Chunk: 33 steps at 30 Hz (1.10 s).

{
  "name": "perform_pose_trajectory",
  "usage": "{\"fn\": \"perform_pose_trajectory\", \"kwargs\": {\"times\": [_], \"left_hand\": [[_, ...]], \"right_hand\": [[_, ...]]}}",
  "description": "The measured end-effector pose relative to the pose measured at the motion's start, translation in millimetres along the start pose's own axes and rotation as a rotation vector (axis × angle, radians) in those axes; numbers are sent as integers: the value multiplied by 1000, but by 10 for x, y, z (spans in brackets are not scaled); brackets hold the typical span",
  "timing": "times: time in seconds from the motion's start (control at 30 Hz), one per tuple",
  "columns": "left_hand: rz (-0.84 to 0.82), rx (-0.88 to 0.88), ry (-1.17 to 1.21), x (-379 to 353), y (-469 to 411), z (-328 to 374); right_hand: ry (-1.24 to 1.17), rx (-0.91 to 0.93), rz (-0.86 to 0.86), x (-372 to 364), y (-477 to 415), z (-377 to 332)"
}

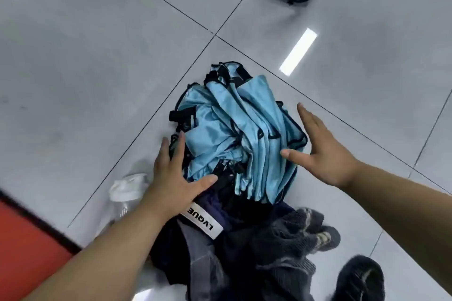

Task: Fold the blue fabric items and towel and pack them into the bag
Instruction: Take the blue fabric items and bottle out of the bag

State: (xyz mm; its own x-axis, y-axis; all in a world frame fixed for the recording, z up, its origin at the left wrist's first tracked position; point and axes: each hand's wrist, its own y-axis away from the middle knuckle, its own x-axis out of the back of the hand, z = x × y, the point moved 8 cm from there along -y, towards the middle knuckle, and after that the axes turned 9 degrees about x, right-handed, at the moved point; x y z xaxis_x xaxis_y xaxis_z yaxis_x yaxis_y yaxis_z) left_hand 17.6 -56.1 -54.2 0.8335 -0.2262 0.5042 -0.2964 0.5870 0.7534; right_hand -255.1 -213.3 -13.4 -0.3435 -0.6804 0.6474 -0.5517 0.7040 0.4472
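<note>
Head view: the blue fabric items [234, 129] lie heaped and unfolded on the tiled floor [97, 80], over a dark bag [203, 221] nearer the person. The left hand [176, 178] and right hand [322, 146] flank the heap with fingers straight and thumbs spread, touching it but gripping nothing. The glossy cloth will probably slither apart if squeezed, and its black straps may snag. The bag's mouth is hidden. The grey knit bundle [293, 232], perhaps the towel, is blurred.

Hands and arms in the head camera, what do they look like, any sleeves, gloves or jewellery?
Both are bare: the left hand and right hand wear no gloves, and no ring, watch, bracelet or sleeve shows anywhere up to the picture's edge.
</note>
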Motion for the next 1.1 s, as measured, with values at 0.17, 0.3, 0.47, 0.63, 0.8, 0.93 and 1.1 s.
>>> {"fn": "perform_pose_trajectory", "kwargs": {"times": [0.17,0.3,0.47,0.63,0.8,0.93,1.1], "left_hand": [[130,26,95,-1,-557,-27],[154,65,73,-177,-882,-81],[123,32,169,-414,-1129,-16],[132,-56,290,-526,-1160,138],[136,-156,343,-566,-1156,350],[135,-220,423,-650,-1193,563],[135,-278,481,-711,-1146,844]], "right_hand": [[-213,-2,84,-125,-407,440],[-258,9,111,-165,-725,727],[-308,23,71,-328,-991,949],[-516,90,101,-511,-1069,876],[-601,182,112,-672,-1095,684],[-608,230,140,-730,-1110,602],[-633,234,175,-754,-1140,496]]}}
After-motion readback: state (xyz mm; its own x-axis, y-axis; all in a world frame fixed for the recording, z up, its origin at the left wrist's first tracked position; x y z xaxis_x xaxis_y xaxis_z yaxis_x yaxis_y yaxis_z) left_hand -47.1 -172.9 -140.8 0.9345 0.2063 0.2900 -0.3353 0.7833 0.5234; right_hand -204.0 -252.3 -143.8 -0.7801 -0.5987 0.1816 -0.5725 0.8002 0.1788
